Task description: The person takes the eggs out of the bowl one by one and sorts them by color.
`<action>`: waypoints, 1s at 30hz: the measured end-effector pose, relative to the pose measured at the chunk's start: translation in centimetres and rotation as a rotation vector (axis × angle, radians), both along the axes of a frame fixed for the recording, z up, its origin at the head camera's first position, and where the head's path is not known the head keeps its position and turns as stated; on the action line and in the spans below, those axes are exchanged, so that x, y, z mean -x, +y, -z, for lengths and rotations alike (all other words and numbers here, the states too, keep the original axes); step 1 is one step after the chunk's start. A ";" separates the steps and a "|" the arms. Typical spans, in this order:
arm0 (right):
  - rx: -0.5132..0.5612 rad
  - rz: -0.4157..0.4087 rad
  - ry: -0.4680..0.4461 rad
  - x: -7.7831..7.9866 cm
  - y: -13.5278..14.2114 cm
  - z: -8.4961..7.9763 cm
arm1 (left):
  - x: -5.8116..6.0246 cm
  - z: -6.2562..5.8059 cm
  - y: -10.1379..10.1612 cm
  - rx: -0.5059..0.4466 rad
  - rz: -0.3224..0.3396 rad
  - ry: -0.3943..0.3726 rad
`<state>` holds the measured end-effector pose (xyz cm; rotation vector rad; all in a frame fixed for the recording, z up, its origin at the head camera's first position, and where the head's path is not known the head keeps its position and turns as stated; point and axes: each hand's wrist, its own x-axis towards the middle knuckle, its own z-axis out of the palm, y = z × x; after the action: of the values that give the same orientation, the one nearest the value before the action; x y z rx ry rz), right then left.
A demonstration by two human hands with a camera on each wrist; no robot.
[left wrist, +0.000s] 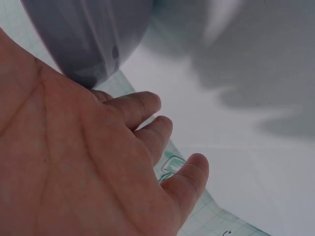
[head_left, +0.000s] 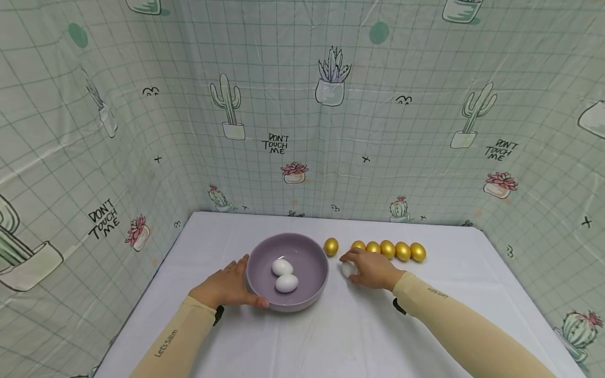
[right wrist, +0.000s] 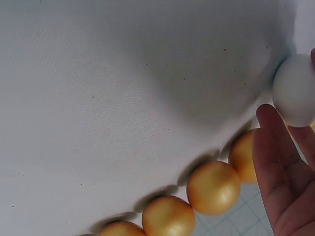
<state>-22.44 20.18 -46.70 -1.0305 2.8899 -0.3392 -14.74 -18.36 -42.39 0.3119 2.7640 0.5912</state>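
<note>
My left hand [head_left: 231, 283] rests against the left side of a purple bowl [head_left: 309, 296], its thumb along the front and its fingers spread outside the wall. In the left wrist view the fingers [left wrist: 147, 108] are extended beside the bowl [left wrist: 93, 39]. Two white eggs [head_left: 286, 283] lie touching inside the bowl. To the right of it, my right hand [head_left: 375, 269] holds another white egg [head_left: 349, 270] between thumb and fingers, low at the tabletop. The right wrist view shows that egg [right wrist: 295, 91] at the fingertips, partly cut off by the frame edge.
Behind the right hand runs a row of several golden eggs [head_left: 403, 251], partly covered by the hand. One golden egg [head_left: 331, 246] stands apart, near the bowl's right rim. A white cloth covers the table [head_left: 340, 341]; a patterned curtain [head_left: 264, 178] encloses its back and sides.
</note>
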 end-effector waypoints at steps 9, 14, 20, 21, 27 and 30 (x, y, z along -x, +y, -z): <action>-0.009 0.011 0.027 -0.3 0.0 -0.7 | 0.0 0.0 0.0 0.002 -0.001 -0.006; -0.019 0.018 0.040 -0.3 0.0 -1.3 | 0.0 -0.1 0.0 -0.001 0.004 0.005; -0.015 0.059 0.029 0.0 0.2 -2.6 | 0.2 0.1 0.0 -0.022 0.012 0.024; -0.016 0.067 0.031 0.0 0.2 -2.9 | 0.2 0.1 0.0 -0.025 0.014 0.025; 0.030 0.074 0.028 0.5 -0.6 -4.6 | 0.3 0.3 -0.1 -0.031 0.014 0.026; 0.054 0.056 0.035 0.6 -1.6 -5.5 | 0.3 0.4 -0.1 -0.031 0.010 0.024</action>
<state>-23.08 18.58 -41.24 -0.9747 2.9612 -0.4080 -15.04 -18.49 -42.78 0.3424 2.7769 0.6323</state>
